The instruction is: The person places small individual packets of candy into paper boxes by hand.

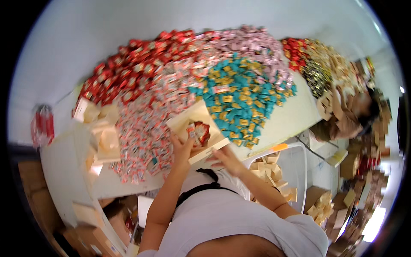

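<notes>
A cream cardboard box (pixel 205 110), its top open, is held tilted over the near side of the table (pixel 285 117). My left hand (pixel 182 149) grips its left side, with the thumb reaching over the edge to a small packet. Inside lie a red wrapped packet (pixel 203 133) and a pale red-and-white one (pixel 191 131). My right hand (pixel 227 160) is at the box's near right edge, fingers apart; whether they touch the box is unclear. Beyond the box spread piles of red-and-white packets (pixel 144 119) and teal-and-gold packets (pixel 234 99).
Red packets (pixel 128 70) and pink packets (pixel 247 41) are heaped at the back. Open cream boxes (pixel 107 138) stand on the left. A framed bin of folded boxes (pixel 266 170) stands by my right side. Another person (pixel 348 115) sits at the right table.
</notes>
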`<state>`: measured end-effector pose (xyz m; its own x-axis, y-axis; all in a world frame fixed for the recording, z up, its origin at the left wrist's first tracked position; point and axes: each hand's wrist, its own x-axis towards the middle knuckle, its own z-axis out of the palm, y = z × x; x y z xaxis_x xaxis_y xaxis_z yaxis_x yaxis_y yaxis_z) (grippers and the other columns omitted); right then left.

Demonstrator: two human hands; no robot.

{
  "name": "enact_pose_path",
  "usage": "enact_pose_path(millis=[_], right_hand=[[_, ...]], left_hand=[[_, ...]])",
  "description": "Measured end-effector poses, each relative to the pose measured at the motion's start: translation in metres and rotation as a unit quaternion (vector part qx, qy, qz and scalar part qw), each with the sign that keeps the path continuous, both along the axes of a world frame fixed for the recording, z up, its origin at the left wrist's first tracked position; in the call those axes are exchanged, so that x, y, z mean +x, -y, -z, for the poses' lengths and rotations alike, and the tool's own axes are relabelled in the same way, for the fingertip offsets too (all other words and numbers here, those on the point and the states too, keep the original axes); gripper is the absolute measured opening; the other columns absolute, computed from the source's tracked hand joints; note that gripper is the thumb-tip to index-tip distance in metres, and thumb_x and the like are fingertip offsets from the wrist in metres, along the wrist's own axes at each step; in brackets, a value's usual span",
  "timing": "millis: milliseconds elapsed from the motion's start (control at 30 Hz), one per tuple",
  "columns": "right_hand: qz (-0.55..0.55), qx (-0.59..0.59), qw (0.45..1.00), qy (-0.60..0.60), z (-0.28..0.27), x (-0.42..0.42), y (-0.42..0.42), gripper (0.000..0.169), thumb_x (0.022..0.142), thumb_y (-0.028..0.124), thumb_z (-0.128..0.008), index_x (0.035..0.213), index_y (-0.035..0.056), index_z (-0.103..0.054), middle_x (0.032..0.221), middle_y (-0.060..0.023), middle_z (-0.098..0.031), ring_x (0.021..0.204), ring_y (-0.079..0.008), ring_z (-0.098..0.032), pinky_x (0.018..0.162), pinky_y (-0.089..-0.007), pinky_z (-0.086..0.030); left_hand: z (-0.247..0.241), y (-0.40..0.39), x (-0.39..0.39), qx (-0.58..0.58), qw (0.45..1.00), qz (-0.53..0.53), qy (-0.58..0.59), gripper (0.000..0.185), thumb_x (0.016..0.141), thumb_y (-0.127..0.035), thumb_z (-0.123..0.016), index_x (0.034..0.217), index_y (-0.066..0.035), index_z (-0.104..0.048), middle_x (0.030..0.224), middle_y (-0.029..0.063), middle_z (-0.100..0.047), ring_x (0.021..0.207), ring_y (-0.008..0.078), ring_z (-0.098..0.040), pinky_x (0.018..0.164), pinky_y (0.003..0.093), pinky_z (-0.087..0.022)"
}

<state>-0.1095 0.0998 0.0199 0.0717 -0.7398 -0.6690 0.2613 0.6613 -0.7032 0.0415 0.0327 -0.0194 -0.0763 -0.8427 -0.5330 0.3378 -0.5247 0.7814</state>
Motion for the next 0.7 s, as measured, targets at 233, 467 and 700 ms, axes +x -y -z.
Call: enact_pose_path(millis=[233,467,700], right_hand=[[0.334,0.0,0.937,0.105,0.033,-0.033,-0.033,0.016,0.086,0.016,-0.04,0.094,0.0032,-0.046,0.069,-0.0087,-0.055,0.049,-0.0167,-0.053,0.044,-0.0307,-0.045],[0.635,-0.019,0.772,-0.013,0.133,-0.257,-0.034,0.008,0.082,0.01,-0.045,0.077,0.0068,-0.04,0.054,-0.008,-0.044,0.041,-0.019,-0.045,0.037,-0.0308,-0.037],[0.613,-0.109,0.781,-0.054,0.191,-0.483,-0.009,0.015,0.081,0.012,-0.056,0.095,0.0114,-0.052,0.076,-0.001,-0.053,0.062,-0.0113,-0.053,0.057,-0.0214,-0.047]], left_hand=[[-0.021,-0.013,-0.059,0.042,0.967,0.228,-0.101,0.061,0.075,-0.006,-0.059,0.122,-0.014,-0.021,0.118,0.0108,-0.036,0.106,0.0226,-0.044,0.078,0.0388,-0.047],[0.004,-0.009,-0.07,0.065,0.958,0.276,-0.047,0.061,0.081,-0.012,-0.052,0.133,-0.02,-0.02,0.127,0.0124,-0.033,0.105,0.0221,-0.045,0.082,0.0424,-0.044],[0.014,-0.023,0.024,0.147,0.983,0.106,0.035,0.046,0.082,-0.015,-0.052,0.123,-0.019,-0.033,0.116,0.0062,-0.044,0.093,0.0198,-0.05,0.076,0.0385,-0.046]])
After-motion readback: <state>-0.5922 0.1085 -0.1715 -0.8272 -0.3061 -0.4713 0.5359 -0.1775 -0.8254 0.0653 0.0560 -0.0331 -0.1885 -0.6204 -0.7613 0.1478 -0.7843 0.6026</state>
